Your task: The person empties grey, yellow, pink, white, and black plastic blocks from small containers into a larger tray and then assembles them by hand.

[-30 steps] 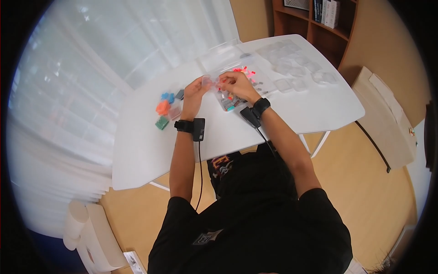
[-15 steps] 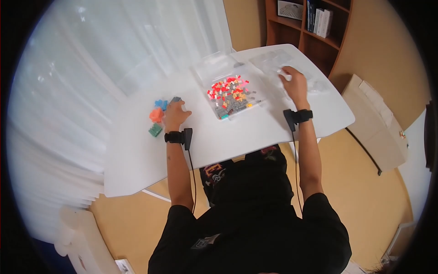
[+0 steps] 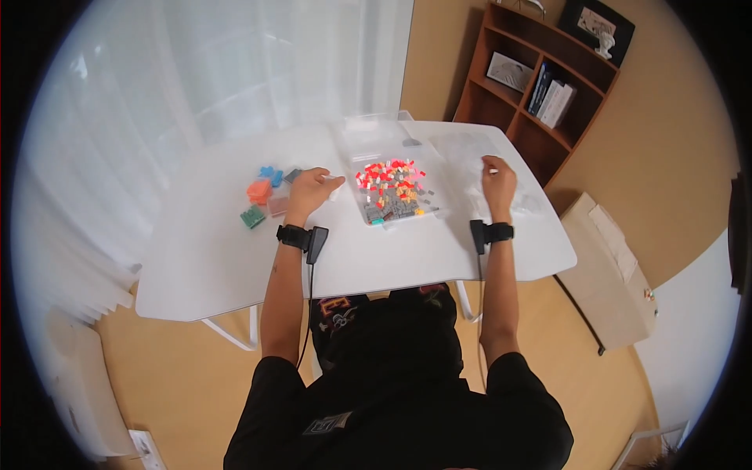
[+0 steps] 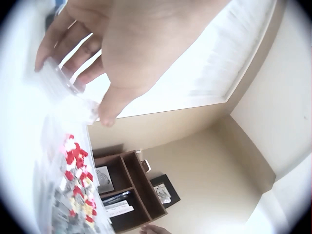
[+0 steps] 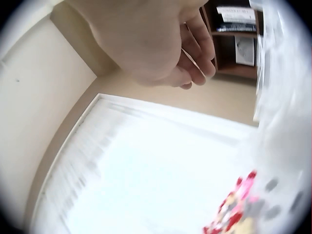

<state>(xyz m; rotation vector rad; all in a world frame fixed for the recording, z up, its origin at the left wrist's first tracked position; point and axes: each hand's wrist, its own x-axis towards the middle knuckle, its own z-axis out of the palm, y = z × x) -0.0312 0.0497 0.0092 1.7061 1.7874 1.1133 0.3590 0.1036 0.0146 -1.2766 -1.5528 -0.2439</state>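
Observation:
My left hand [image 3: 312,192] holds a small clear plastic box [image 4: 58,80] between thumb and fingers, left of the large clear container. Red, white, tan and grey pieces [image 3: 392,184] lie loose in that container [image 3: 374,223]. Over the clear boxes on the right, my right hand [image 3: 499,189] is raised with its fingers loosely bent; the right wrist view shows nothing between thumb and fingertips. Beside my left hand are blue pieces [image 3: 271,175], an orange group [image 3: 258,191], a green group [image 3: 252,217] and a dark grey one [image 3: 293,175].
Several clear boxes [image 3: 521,205] are spread on the right side of the white table [image 3: 352,262]. The large container's transparent lid [image 3: 372,133] stands at its back. A brown bookshelf [image 3: 513,106] is behind the table, and a pale curtain [image 3: 235,78] hangs at the left.
My hands have parted from over the large container. My right hand went right to the clear boxes; my left went left with a small box. The head view has tilted up.

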